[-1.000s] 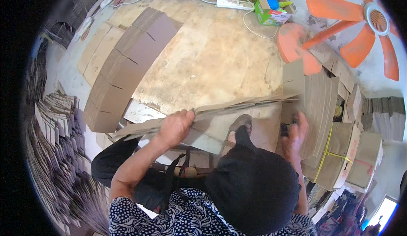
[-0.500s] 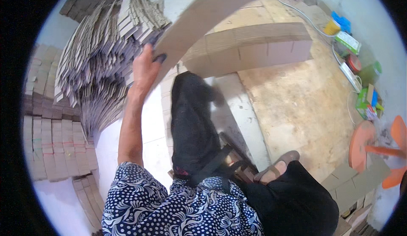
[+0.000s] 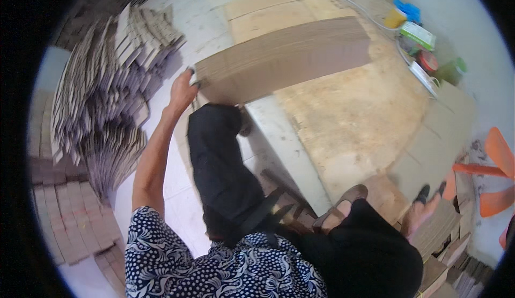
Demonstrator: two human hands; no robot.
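Note:
My left hand is at the left end of a long stack of brown cardboard strips, thumb and forefinger slightly apart beside the stack's corner. Dark covers sit on its fingertips. Over at the lower right, my right hand grips the near end of a slotted cardboard strip. That strip rises away from the hand toward the wall, with dark-covered fingertips lying over it. Below the hand is a pile of more cardboard, partly hidden by my arm and leg.
Fanned heaps of cardboard pieces lie on the left, with bundled stacks nearer. A tan board spreads before my feet. Along the right wall stand a green jar, a power strip and an orange plastic object.
The long strip in my left hand has come down onto the stack. My left hand moved slightly nearer. My right hand has come into view at the lower right, with a slotted strip raised.

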